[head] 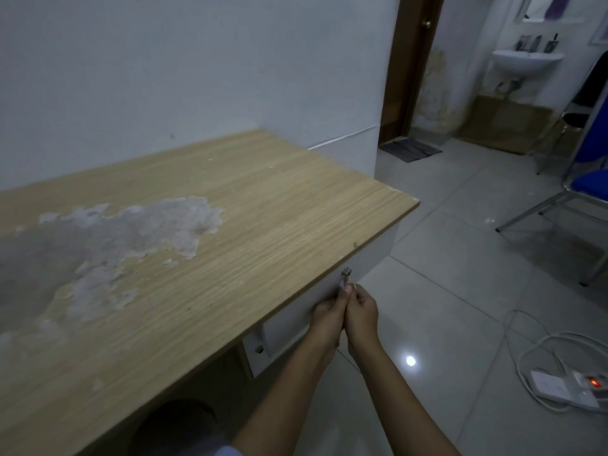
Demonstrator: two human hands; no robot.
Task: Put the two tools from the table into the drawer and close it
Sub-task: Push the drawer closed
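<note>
The white drawer front sits under the right front edge of the wooden table and looks pushed in. A small metal lock sticks out near its top. Just below the lock, my left hand and my right hand meet, fingertips pinched together on a small pale pull on the drawer front. No tool is in sight on the tabletop, whose veneer is peeled in a large pale patch. The inside of the drawer is hidden.
A lower white panel with a round knob hangs beneath the drawer. A dark round object stands under the table. On the tiled floor at the right lie a power strip with cables and a blue chair.
</note>
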